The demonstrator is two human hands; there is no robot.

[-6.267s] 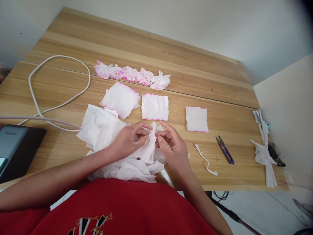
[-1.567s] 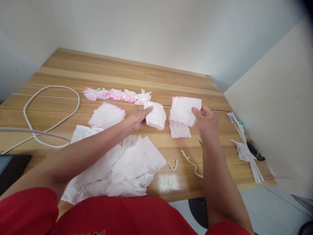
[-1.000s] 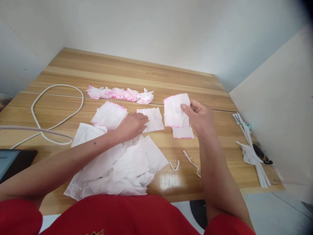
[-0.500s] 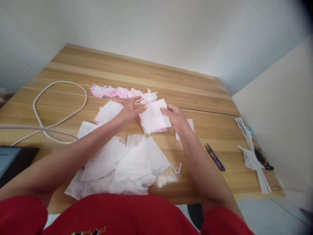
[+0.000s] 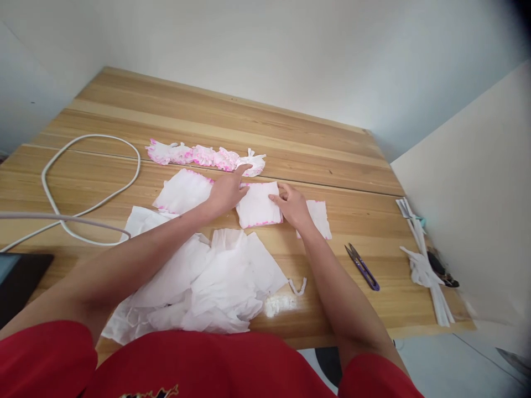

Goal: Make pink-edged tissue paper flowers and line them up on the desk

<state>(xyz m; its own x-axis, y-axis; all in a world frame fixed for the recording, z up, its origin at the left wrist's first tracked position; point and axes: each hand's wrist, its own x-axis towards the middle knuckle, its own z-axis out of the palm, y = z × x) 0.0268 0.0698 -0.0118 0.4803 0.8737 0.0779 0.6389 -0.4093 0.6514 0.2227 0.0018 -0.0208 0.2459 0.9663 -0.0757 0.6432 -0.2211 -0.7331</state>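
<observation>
A squared stack of thin white tissue-like sheets with pink edges sits before me on the wooden table. At its right edge my right hand is closed, thumb on top and fingers along the far side. My left hand grips the upper left corner with its thumb, the index finger stretched forward and the other fingers hidden. Beyond it lies a row of crumpled pink-edged white bunches. More pink-edged sheets lie on either side: one pile by my left hand, another behind my right wrist.
A loose heap of plain white sheets spreads near my body. Purple thread snips lie to the right, and a tied bundle of white strips at the right edge. A white cable loops at left beside a dark device.
The stack has come down and turned straighter, its sheets now more even. Both hands moved slightly nearer to me with it, and the view shifted a little.
</observation>
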